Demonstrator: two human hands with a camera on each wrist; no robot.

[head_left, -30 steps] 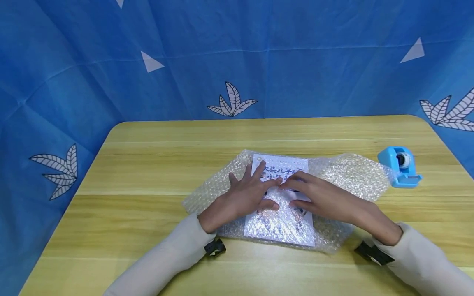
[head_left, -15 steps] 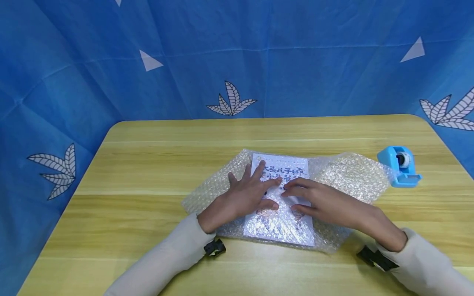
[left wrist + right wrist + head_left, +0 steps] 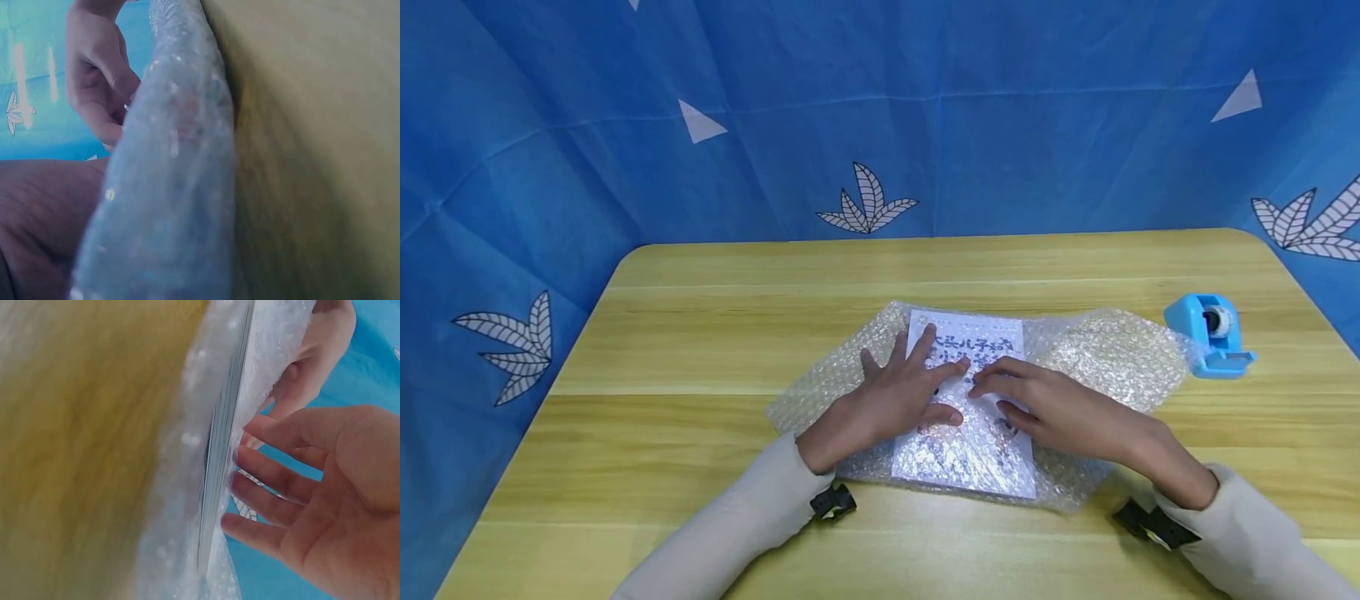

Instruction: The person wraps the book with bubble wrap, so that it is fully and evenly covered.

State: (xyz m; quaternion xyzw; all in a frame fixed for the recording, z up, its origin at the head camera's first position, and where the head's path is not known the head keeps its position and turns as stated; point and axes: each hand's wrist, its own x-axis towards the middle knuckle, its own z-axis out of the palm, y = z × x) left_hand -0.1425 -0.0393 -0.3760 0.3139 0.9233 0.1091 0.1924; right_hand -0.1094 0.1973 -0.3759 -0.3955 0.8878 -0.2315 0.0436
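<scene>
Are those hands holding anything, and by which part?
Nothing is gripped: the left hand lies spread on the bubble-wrapped book, and the right hand appears to touch its wrapping with the fingertips.

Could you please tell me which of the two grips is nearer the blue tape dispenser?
The right grip is nearer the tape dispenser; the left grip is farther away, spread wide over the left part of the bubble-wrapped book.

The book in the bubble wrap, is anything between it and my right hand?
Yes, the bubble wrap: a shiny, see-through layer covers the lower part of the book, beneath the thumb of your right hand. I can't tell whether it also reaches under those fingertips. Nothing else visible stands between them.
</scene>
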